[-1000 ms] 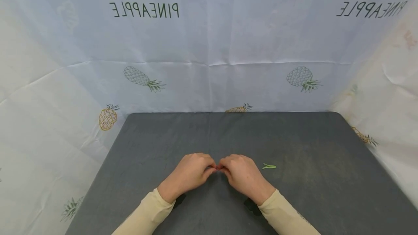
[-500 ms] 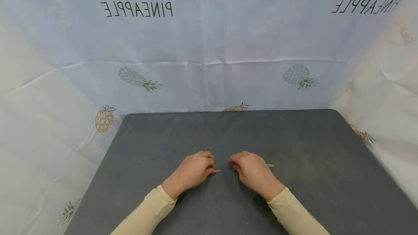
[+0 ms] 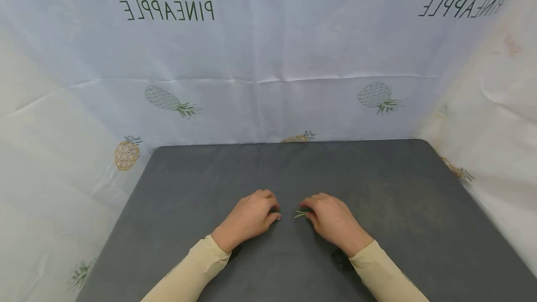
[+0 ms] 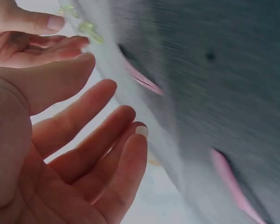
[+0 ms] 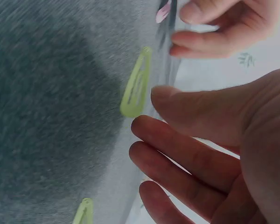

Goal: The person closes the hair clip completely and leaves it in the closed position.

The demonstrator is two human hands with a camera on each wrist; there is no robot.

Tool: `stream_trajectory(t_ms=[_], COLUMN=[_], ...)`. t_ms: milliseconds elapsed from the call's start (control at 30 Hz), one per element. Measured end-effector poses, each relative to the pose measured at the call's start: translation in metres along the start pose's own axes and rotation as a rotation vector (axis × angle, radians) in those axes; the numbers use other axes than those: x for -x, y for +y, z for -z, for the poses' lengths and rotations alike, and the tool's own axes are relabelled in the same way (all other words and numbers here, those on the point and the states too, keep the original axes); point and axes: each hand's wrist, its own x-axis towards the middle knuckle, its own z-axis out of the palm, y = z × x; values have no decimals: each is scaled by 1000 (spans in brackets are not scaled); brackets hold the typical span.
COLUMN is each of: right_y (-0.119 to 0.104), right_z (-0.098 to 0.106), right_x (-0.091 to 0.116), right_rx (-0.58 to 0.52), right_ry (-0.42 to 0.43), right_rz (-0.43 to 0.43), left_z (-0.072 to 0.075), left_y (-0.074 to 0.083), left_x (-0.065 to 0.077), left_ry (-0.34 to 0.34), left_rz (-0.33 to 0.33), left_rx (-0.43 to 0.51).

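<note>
My left hand (image 3: 250, 216) hovers just left of the middle of the table, fingers loosely bent and apart, holding nothing. Two pink snap hair clips lie beside its fingers in the left wrist view, a farther pink clip (image 4: 147, 83) and a nearer pink clip (image 4: 229, 179). My right hand (image 3: 335, 222) has a gap between thumb and forefinger. Right at those fingertips is a green snap hair clip (image 5: 130, 111), its narrow end pointing away. A second green clip (image 5: 84, 213) is partly cut off at the lower edge of the right wrist view.
The dark grey table (image 3: 377, 171) has rounded far corners. White cloth printed with pineapples (image 3: 251, 50) hangs behind it and on both sides. Dark wrist cameras show under both forearms, beside cream sleeves (image 3: 195, 264).
My hands were together, pinching something small and pinkish, and have come apart. A pink clip showed at my left fingertips half a second ago. Green now shows before my right fingertips; the view shifted slightly.
</note>
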Motion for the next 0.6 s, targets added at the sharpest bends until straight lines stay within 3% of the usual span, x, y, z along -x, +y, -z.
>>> stream_trajectory(t_ms=[300,600], right_y=[7,8], right_z=[-7,-16], right_x=[2,-3], right_rx=[38,99], right_ry=[3,85], right_rz=[-6,43], left_z=[-11,-17], left_y=[29,36], left_x=[-29,-35], left_ry=[-74,-49], left_rz=[-86,-75], left_rx=[-70,-86])
